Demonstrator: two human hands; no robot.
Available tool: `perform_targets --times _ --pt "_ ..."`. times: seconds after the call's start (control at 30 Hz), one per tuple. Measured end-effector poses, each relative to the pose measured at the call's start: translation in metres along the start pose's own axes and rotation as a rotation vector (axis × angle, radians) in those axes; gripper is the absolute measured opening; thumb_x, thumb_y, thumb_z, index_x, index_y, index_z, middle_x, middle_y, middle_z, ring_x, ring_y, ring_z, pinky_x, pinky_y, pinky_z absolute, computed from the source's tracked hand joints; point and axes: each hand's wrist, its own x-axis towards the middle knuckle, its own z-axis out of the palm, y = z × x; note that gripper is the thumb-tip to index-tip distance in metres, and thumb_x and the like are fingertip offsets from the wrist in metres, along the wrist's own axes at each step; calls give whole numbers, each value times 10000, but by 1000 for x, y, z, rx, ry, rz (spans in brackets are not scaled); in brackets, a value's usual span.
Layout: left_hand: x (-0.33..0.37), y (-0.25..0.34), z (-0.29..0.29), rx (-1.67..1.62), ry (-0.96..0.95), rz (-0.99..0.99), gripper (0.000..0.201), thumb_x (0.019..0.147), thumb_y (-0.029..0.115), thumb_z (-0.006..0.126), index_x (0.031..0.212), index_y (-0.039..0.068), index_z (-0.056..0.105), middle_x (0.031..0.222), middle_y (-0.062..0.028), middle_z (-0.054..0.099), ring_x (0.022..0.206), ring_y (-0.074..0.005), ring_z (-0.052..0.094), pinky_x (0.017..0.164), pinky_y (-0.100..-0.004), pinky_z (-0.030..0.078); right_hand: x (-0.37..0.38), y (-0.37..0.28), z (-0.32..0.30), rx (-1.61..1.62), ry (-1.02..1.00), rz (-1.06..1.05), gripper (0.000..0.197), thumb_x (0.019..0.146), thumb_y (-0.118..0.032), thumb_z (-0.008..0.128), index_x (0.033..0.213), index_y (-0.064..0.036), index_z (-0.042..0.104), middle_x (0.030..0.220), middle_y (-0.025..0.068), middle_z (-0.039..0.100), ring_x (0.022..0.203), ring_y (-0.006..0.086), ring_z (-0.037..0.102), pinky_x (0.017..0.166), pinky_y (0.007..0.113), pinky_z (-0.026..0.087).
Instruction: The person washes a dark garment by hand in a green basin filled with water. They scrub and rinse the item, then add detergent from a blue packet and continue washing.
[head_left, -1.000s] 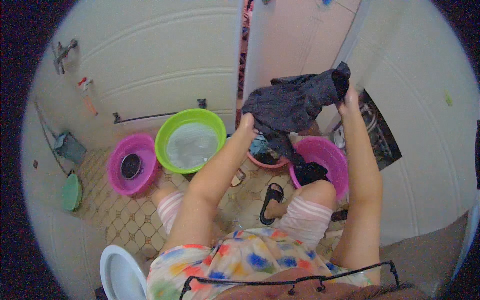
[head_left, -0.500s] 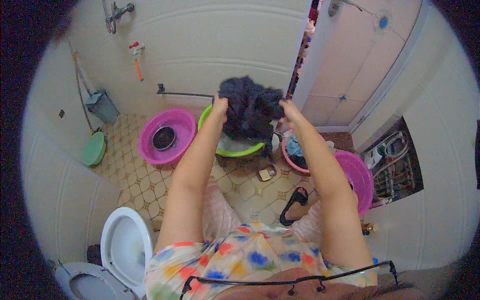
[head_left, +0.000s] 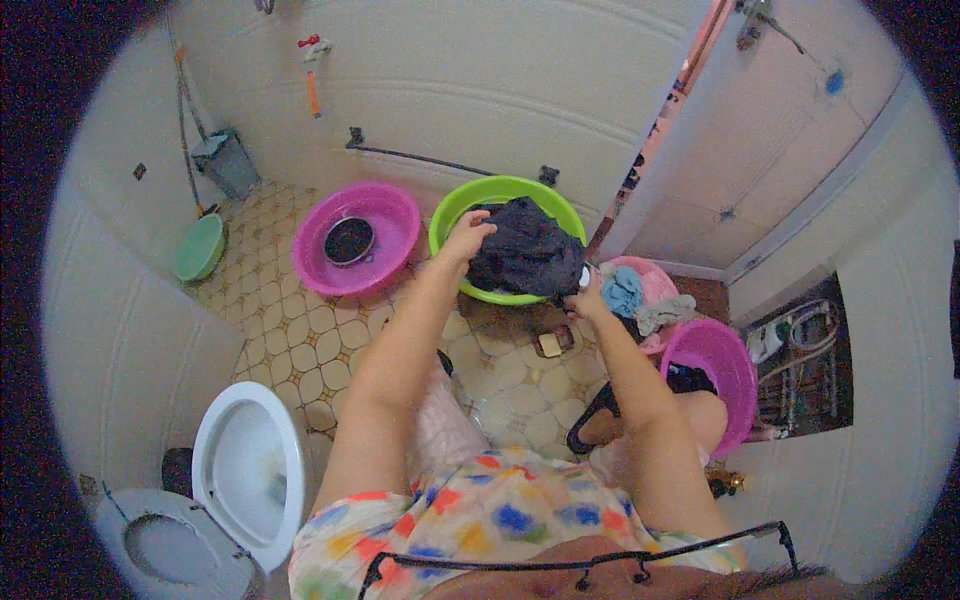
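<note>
A dark, bunched garment [head_left: 525,248] lies in a lime-green basin [head_left: 462,192] on the floor ahead of me, covering much of its inside. My left hand [head_left: 468,240] is at the garment's left side, its fingers apart and reaching over the cloth. At the basin's right rim, my right hand [head_left: 585,301] has its fingers closed at the garment's lower right corner. A small white object [head_left: 586,275] shows just behind that hand; its kind is unclear. On the floor below the basin, a pale bar of soap [head_left: 550,344] rests in a dark dish.
Left of the green basin, a magenta basin [head_left: 312,262] holds a round dark item [head_left: 349,241]. On the right stand a pink basin of clothes [head_left: 655,280] and another magenta basin [head_left: 738,385]. A toilet [head_left: 205,470] is at lower left, a door [head_left: 690,180] at upper right.
The dark garment, held up above the green basin by both hands before, has come down into it. My left hand's fingers have spread. The view has shifted somewhat.
</note>
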Motion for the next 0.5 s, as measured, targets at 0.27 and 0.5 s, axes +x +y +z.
perform_targets --times 0.27,0.5 --pt "1 -5 -4 -53 -7 4 412 746 110 605 1135 35 488 1087 -98 523 1009 -196 486 882 -304 374 4 -116 -54 -370 -23 51 267 702 -38 535 963 13 564 728 156 606 765 380 586 662 406 484" --pt "17 1 3 -85 -10 5 401 749 99 596 1132 34 493 1108 -105 521 1023 -206 488 895 -310 367 48 -246 -74 -504 134 -502 195 700 -62 549 888 -35 598 945 170 522 892 346 533 770 420 448"
